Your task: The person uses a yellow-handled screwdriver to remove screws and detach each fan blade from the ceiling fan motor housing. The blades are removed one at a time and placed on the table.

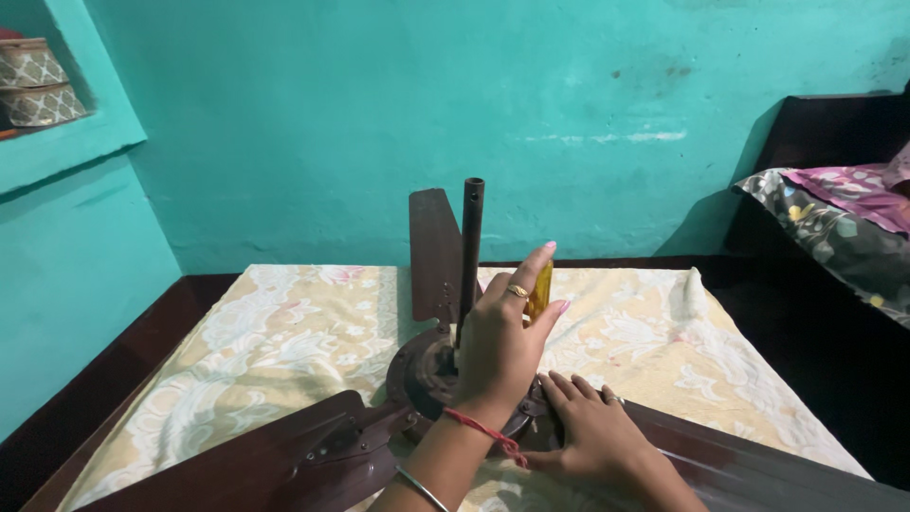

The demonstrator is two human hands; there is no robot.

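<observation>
At the far left, a teal wall shelf [66, 142] carries two patterned boxes [33, 81], well apart from the work. Below it a cream floral sheet [275, 341] covers a dark wooden bed, and on the sheet lies a brown ceiling fan with its motor housing [422, 374] near the middle of the view. One fan blade [237, 465] stretches toward the lower left; another blade [433, 254] points away toward the teal wall, and a dark down rod [470, 251] rises upright from the housing. The left hand [498, 346], a red thread at the wrist and a ring on one finger, is closed around a yellow screwdriver handle [541, 289] held upright just beside the rod; the tool's tip is hidden behind the hand. Just to the right, the right hand [592, 431] rests flat with its fingers spread on the edge of the housing, pressing down and gripping nothing. A third blade [758, 465] runs off toward the lower right. At the far right a floral quilt [834, 223] lies heaped on dark furniture.
</observation>
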